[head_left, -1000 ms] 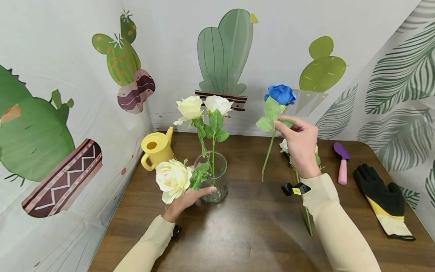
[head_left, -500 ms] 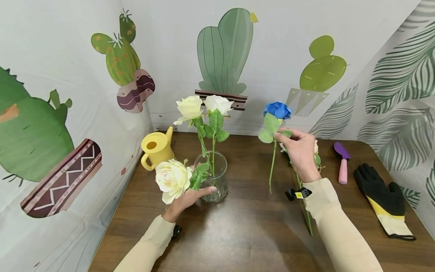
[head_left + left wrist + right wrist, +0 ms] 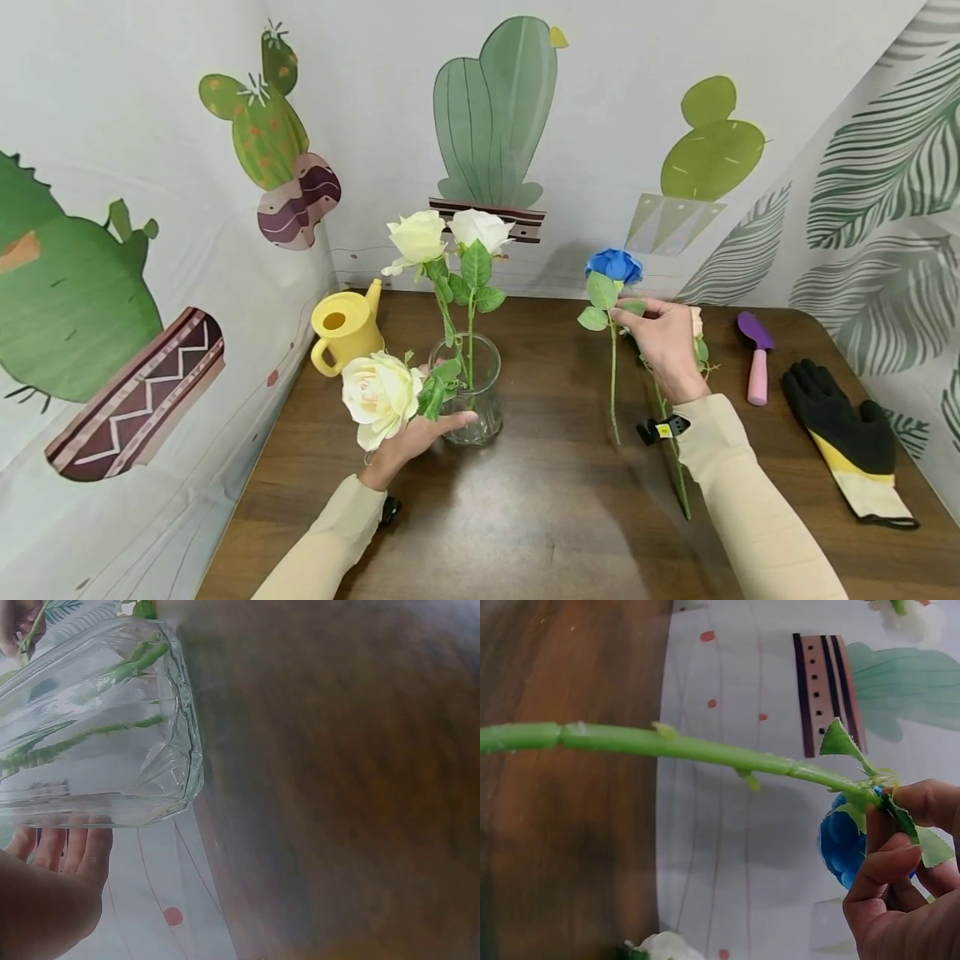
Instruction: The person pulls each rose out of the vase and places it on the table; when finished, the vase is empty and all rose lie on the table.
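My left hand [image 3: 420,432] holds the side of a clear glass vase [image 3: 487,412], thumb across its front and fingers behind. In the left wrist view the fingertips press the glass vase [image 3: 112,780], and green stems show through it. Two pale roses [image 3: 417,240] stand upright in the vase; a large cream rose [image 3: 381,398] leans out over my left wrist. To the right, my right hand [image 3: 663,342] pinches a blue rose [image 3: 613,267] by its stem just under the leaves. Its stem [image 3: 690,750] hangs down, bare end lowest, apart from the vase.
A yellow watering can [image 3: 348,329] stands behind the vase at left. Beneath my right arm lies another rose stem [image 3: 678,479], its bloom partly hidden by the hand. Farther right are a purple-and-pink trowel [image 3: 757,367] and a black-and-yellow glove [image 3: 843,433]. A printed cloth hangs behind the table.
My right hand has lowered with the blue rose, and the stem has swung from slanting left to nearly upright. The left hand and vase have stayed in place.
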Motion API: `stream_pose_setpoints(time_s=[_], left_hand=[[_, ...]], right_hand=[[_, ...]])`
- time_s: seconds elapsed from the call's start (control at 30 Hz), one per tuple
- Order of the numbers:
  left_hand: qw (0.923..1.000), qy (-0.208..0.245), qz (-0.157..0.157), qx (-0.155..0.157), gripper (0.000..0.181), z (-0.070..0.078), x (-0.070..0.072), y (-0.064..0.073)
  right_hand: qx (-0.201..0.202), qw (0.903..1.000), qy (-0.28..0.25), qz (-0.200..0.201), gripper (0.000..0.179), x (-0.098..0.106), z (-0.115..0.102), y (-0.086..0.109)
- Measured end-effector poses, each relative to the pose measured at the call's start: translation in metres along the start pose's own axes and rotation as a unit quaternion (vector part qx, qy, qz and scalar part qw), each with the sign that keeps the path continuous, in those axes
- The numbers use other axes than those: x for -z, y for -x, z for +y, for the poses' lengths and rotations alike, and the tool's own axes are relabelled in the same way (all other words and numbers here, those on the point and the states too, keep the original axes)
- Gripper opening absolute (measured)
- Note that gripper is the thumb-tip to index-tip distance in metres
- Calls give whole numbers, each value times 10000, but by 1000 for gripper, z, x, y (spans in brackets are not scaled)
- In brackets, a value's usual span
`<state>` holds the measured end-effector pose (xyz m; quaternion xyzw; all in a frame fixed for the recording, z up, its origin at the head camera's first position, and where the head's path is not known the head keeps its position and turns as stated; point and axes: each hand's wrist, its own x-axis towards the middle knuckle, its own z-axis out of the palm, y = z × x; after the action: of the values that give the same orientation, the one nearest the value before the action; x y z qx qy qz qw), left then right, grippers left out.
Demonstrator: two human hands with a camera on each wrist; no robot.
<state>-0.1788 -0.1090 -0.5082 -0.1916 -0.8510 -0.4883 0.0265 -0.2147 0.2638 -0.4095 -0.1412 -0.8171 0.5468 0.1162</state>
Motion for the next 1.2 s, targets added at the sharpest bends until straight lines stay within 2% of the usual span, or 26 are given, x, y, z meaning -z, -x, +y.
stream_pose_setpoints(time_s=[0.23, 0.43, 0.67, 0.87, 1.1, 1.2], left_hand=[[9984, -419, 129, -351, 73, -2, 1, -2], [9981, -478, 173, -360, 72, -4, 0, -2], [9994, -285, 101, -165, 75, -1, 0, -1], [9984, -539, 83, -173, 80, -2, 1, -1], [9945, -977, 64, -365, 83, -2, 2, 0], [9980, -604, 23, -207, 82, -2, 1, 0]], right_hand=[[-195, 9998, 79, 70, 33, -2, 15, -7], [-247, 9989, 394, 11, 32, -3, 28, -12], [-260, 9969, 736, -96, 33, -6, 43, -18], [-492, 9939, 903, -403, 36, -9, 54, -21], [-588, 9906, 1038, -667, 38, -12, 62, -25], [-558, 9903, 1101, -643, 37, -13, 65, -28]])
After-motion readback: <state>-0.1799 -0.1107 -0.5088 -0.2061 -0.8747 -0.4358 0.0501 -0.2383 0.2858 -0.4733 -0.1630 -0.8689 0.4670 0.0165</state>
